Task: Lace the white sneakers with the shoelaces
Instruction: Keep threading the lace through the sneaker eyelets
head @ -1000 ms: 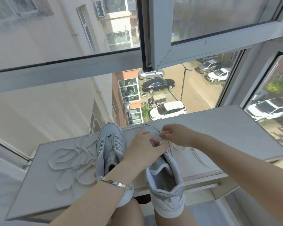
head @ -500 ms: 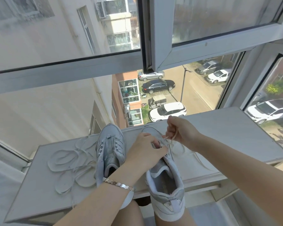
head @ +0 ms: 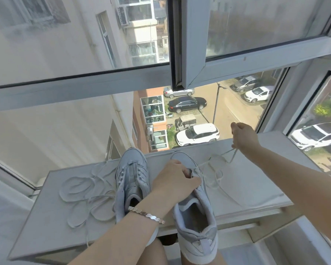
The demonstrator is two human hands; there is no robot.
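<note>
Windowsill [head: 46, 226]: left hand [head: 172, 180] atop sneaker [head: 197, 217], right hand [head: 243, 137] aloft with taut shoelace [head: 226, 152].

Two white-and-grey sneakers are lying side by side on a pale ledge [head: 46, 236], toes pointing away and heels overhanging its near edge. The left sneaker [head: 131, 180] is resting flat, its opening facing up. A loose white shoelace [head: 84, 192] is sprawling in loops just beside it on the left. The left hand [head: 172, 180] is gripping the right sneaker [head: 195, 217] near the front eyelets. A second shoelace [head: 214, 169] is rising from there to the pinching right hand [head: 243, 138], its slack curling on the ledge.
</note>
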